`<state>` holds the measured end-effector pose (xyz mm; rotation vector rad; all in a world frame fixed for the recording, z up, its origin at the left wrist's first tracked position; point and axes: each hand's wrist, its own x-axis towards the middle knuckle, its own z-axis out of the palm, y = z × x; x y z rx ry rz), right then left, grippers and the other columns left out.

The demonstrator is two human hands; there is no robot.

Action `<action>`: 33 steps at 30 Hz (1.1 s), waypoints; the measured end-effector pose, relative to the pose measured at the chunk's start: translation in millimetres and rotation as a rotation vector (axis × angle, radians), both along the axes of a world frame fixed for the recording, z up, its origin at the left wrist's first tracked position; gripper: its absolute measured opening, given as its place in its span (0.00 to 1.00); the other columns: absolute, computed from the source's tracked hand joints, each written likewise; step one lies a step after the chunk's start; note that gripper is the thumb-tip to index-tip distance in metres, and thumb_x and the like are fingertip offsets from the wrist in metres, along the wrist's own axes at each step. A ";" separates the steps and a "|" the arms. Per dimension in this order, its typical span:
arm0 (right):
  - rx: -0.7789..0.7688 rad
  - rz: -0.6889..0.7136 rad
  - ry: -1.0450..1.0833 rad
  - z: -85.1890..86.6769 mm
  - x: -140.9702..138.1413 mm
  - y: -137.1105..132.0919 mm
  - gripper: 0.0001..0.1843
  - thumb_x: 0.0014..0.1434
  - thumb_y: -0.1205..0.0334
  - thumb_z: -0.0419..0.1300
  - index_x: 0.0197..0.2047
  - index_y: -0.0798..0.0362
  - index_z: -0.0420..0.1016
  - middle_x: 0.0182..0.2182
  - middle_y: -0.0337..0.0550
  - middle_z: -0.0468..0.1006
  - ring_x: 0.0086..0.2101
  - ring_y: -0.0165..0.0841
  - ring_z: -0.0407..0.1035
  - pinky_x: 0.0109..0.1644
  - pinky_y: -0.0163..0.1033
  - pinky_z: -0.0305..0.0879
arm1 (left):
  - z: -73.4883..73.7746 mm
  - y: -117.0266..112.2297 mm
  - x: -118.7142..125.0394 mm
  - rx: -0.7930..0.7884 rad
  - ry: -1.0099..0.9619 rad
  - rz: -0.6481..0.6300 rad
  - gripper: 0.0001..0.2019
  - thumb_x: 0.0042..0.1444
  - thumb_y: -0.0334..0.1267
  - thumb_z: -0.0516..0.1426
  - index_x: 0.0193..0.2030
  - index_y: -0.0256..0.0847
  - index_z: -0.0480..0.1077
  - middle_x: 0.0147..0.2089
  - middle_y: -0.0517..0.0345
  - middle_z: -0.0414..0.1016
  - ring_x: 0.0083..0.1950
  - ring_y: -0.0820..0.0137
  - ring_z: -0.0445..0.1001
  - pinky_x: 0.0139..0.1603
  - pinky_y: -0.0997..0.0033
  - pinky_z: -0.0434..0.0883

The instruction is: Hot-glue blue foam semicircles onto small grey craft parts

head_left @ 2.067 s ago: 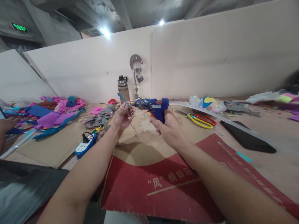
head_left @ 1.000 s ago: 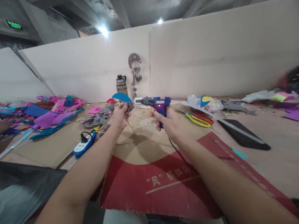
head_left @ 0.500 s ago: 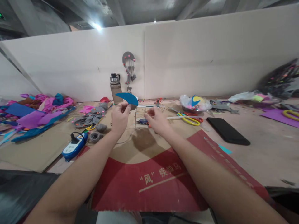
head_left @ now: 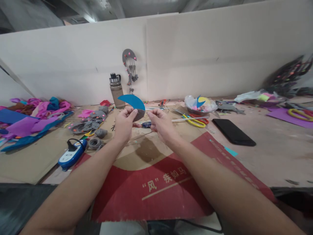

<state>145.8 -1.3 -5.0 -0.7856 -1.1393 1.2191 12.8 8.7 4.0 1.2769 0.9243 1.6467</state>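
Note:
Both my hands are raised above the red and brown cardboard sheet [head_left: 156,182]. My left hand [head_left: 125,123] pinches the lower edge of a blue crescent felt piece [head_left: 132,100] with a grey part beneath it. My right hand [head_left: 160,121] is closed in a pinch just right of that piece, fingertips at its grey edge. The blue glue gun [head_left: 146,124] lies on the cardboard between and behind my hands, mostly hidden by them.
A blue and white power strip [head_left: 70,155] lies left. Grey felt pieces [head_left: 89,124], coloured felt scraps [head_left: 29,120], a water bottle [head_left: 116,90], a grey hanging ornament [head_left: 129,67], yellow scissors [head_left: 195,121], a black phone [head_left: 232,132] and a bowl of scraps [head_left: 200,103] surround the cardboard.
My right hand has put the glue gun down on the cardboard and come up to the felt piece. My left hand turned the blue crescent to face me. The view tilted down.

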 end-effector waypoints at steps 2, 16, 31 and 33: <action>0.020 -0.033 -0.027 -0.5 0.3 0.8 0.13 0.50 0.52 0.61 0.30 0.51 0.64 0.20 0.28 0.54 0.19 0.22 0.46 0.20 0.30 0.44 | 1.3 -1.1 0.9 -0.030 -0.031 -0.026 0.12 0.44 0.42 0.65 0.33 0.37 0.72 0.32 0.57 0.73 0.31 0.72 0.72 0.17 0.79 0.69; 0.060 -0.162 -0.065 -2.1 4.2 6.7 0.12 0.49 0.52 0.62 0.28 0.51 0.66 0.20 0.30 0.56 0.20 0.23 0.47 0.21 0.32 0.46 | 2.5 -3.2 2.6 -0.091 -0.103 -0.149 0.10 0.45 0.38 0.64 0.33 0.36 0.71 0.29 0.58 0.73 0.28 0.74 0.73 0.17 0.80 0.67; -0.020 0.078 0.058 6.0 2.2 -7.2 0.15 0.47 0.52 0.64 0.26 0.52 0.65 0.21 0.31 0.63 0.19 0.21 0.48 0.21 0.31 0.43 | 0.8 -0.8 3.5 -0.127 -0.180 -0.439 0.08 0.49 0.36 0.63 0.32 0.36 0.70 0.27 0.58 0.72 0.26 0.75 0.71 0.17 0.80 0.64; -0.028 0.097 0.066 5.8 -0.3 -8.4 0.15 0.47 0.52 0.64 0.26 0.52 0.65 0.22 0.32 0.65 0.20 0.21 0.51 0.21 0.31 0.43 | -1.2 -1.6 6.4 -0.135 -0.189 -0.440 0.09 0.49 0.36 0.64 0.32 0.36 0.69 0.25 0.60 0.70 0.24 0.77 0.69 0.18 0.81 0.64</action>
